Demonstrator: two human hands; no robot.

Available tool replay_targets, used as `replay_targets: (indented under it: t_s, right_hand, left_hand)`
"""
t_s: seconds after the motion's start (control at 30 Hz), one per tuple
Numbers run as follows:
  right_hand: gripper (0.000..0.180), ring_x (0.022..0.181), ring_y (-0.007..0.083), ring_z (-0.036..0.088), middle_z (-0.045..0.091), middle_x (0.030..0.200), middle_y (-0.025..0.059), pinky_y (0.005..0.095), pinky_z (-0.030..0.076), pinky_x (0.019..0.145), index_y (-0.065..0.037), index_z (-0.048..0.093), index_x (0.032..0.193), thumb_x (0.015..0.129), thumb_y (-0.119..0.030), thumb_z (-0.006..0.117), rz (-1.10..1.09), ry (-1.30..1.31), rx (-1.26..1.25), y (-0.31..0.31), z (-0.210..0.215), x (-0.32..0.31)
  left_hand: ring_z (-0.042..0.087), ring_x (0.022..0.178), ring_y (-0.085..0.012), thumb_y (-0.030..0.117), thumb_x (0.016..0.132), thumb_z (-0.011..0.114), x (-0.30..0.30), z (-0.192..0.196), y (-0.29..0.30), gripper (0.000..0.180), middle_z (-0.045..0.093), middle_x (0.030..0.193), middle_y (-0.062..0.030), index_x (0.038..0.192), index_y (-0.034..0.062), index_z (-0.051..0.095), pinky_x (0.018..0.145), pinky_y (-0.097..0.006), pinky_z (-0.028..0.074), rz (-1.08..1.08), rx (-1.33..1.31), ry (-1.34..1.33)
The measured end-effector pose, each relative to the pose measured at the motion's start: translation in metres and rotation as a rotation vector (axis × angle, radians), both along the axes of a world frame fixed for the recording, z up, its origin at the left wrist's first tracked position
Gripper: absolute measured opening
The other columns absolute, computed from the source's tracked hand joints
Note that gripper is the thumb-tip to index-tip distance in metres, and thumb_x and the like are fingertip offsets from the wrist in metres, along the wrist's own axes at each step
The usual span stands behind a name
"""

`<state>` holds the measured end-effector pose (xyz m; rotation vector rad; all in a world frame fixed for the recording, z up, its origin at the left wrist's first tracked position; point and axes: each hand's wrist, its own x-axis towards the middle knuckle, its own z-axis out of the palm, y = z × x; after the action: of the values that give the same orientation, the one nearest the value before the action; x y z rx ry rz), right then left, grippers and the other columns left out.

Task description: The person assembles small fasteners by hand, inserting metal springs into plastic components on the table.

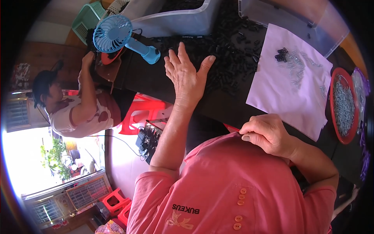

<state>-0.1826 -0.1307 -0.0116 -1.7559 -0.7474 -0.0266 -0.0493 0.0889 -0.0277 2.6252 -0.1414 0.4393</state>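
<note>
My left hand lies flat and open on the black table, fingers spread, holding nothing. Its fingertips reach the edge of a wide pile of small black plastic parts. My right hand is curled at the table's near edge, with thumb and fingers closed on the hem of my pink shirt. To its right lies a pale sheet of paper carrying a heap of small shiny metal pieces and a few black parts.
A red dish of metal pieces sits right of the paper. Two clear plastic bins stand at the back, next to a blue hand fan. Another person sits at the left, near red stools.
</note>
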Motion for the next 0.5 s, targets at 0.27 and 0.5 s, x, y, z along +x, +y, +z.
replay_targets:
  t_s: [0.27,0.5]
  right_hand:
    - [0.014,0.056,0.0221,0.056,0.06,0.07,0.0077,0.0327,0.044,0.052,-0.002,0.062,0.089,0.08,0.0,0.073,0.004,0.001,-0.012,-0.001,0.001,0.0]
    - [0.015,0.056,0.0225,0.056,0.06,0.07,0.0078,0.0329,0.044,0.052,-0.002,0.062,0.089,0.08,0.0,0.073,0.001,-0.004,-0.008,0.0,0.0,0.0]
  left_hand:
    - [0.021,0.138,-0.0583,0.065,0.085,0.062,-0.003,0.0,-0.008,0.096,0.027,0.148,-0.0386,0.148,0.0002,0.029,0.11,-0.064,0.02,-0.009,-0.027,0.009]
    - [0.02,0.138,-0.0586,0.064,0.085,0.063,-0.003,0.0,-0.011,0.096,0.026,0.147,-0.0391,0.148,0.0004,0.028,0.11,-0.064,0.02,-0.009,-0.049,0.005]
